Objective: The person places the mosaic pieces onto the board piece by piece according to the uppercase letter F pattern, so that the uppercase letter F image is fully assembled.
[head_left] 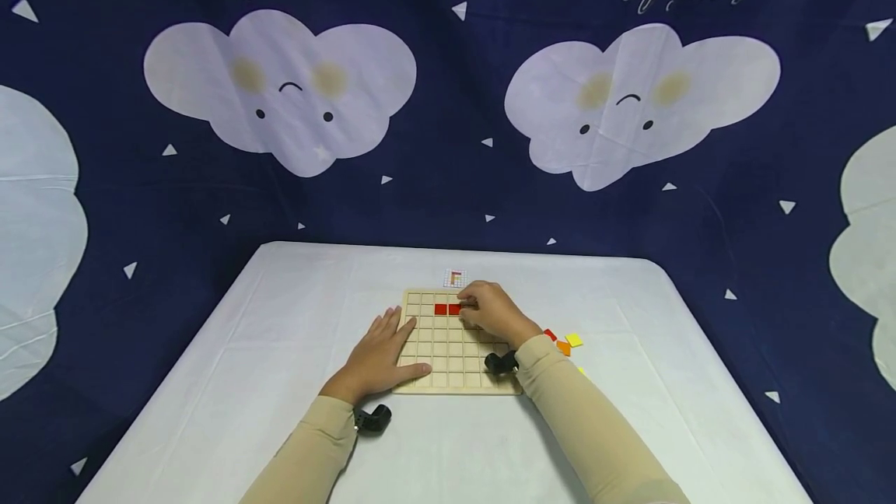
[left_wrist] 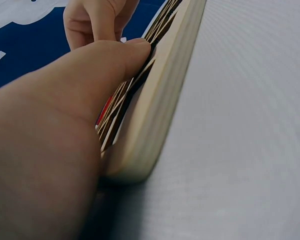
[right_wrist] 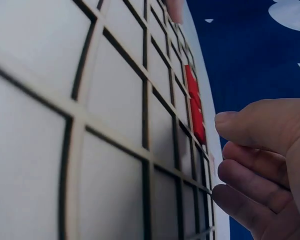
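Observation:
A square wooden grid board [head_left: 455, 391] lies on the white table. Side by side in one of its upper rows are two red tiles [head_left: 440, 309], which also show in the right wrist view as red pieces [right_wrist: 197, 120] set in the grid. My left hand [head_left: 378, 356] rests on the board's left side, fingers extended, its thumb [left_wrist: 125, 57] lying over the near frame. Above the upper part of the board, my right hand [head_left: 493, 312] is right beside the red tiles. Its thumb [right_wrist: 245, 120] and loosely bent fingers stand apart, with nothing visible between them.
Right of the board, partly behind the right forearm, lie loose yellow [head_left: 574, 340], orange [head_left: 563, 348] and red [head_left: 549, 334] pieces. A small printed pattern card [head_left: 455, 278] lies just beyond the board's far edge. A dark blue cloud-print cloth [head_left: 448, 201] hangs behind the table.

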`<act>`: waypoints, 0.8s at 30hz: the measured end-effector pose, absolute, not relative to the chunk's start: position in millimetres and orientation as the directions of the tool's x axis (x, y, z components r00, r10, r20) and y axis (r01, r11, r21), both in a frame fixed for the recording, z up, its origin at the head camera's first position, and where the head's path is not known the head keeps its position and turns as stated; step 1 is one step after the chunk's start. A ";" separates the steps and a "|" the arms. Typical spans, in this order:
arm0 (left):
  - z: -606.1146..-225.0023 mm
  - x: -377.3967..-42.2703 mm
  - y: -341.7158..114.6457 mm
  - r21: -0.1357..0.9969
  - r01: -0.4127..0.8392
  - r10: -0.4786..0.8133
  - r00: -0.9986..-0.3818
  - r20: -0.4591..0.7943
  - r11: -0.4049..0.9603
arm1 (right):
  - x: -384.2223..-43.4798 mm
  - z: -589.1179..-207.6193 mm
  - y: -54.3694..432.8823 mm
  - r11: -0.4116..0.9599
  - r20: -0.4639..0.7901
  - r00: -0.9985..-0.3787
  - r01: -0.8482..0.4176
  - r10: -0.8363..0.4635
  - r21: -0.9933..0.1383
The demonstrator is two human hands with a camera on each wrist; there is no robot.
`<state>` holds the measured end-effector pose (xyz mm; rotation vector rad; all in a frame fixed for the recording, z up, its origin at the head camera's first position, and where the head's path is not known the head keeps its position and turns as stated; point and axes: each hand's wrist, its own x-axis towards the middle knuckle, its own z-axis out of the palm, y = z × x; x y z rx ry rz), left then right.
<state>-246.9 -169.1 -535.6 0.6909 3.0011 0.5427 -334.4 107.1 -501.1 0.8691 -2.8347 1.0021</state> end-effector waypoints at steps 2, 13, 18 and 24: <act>-535.2 -247.4 -169.0 0.338 0.424 0.429 -0.901 0.066 0.840 | -332.5 -499.0 111.6 0.636 0.200 -0.848 -0.505 -0.490 -0.584; -534.9 -247.7 -168.3 0.347 0.426 0.429 -0.900 0.073 0.835 | -319.4 -497.8 149.0 0.630 0.276 -0.870 -0.487 -0.408 -0.605; -533.5 -245.7 -167.7 0.349 0.418 0.423 -0.904 0.064 0.839 | -311.7 -501.1 172.0 0.639 0.297 -0.894 -0.447 -0.335 -0.626; -535.6 -244.8 -168.5 0.346 0.418 0.424 -0.904 0.062 0.840 | -302.8 -504.2 203.1 0.671 0.290 -0.920 -0.391 -0.264 -0.631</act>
